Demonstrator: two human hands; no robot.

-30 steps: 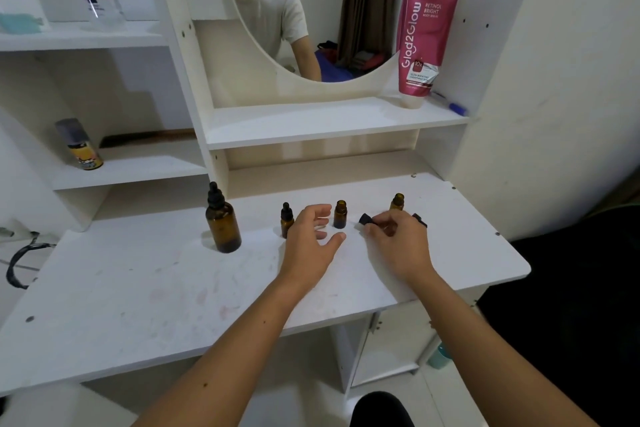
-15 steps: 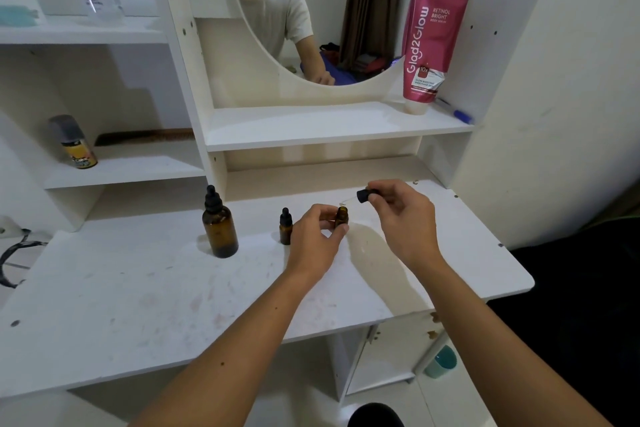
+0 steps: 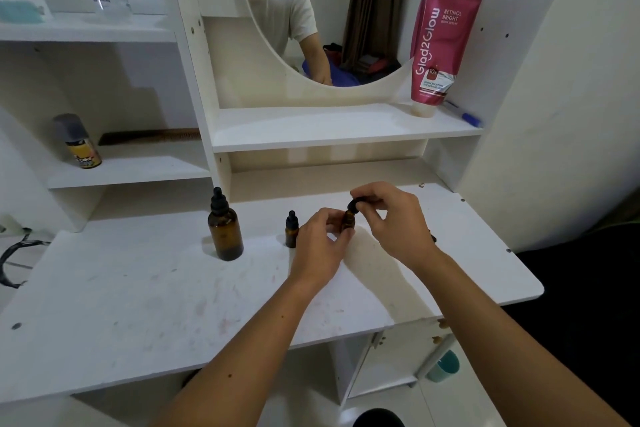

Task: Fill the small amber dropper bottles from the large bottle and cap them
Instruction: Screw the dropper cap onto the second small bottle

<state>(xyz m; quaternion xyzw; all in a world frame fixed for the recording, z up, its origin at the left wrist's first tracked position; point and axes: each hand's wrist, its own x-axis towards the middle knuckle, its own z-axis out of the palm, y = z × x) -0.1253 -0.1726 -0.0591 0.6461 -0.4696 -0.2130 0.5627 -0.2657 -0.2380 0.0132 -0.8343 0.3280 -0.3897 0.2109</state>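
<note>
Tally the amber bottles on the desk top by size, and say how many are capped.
Large amber bottle: 1, capped.
Small amber bottles: 2. One stands capped; one is held by the left hand while the right hand sets a black cap on it.
Total: 3 bottles in view.

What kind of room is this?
Probably a bedroom or dressing corner at home. It looks like a white vanity desk with a round mirror, a pink lotion tube and a comb on its shelves.
</note>
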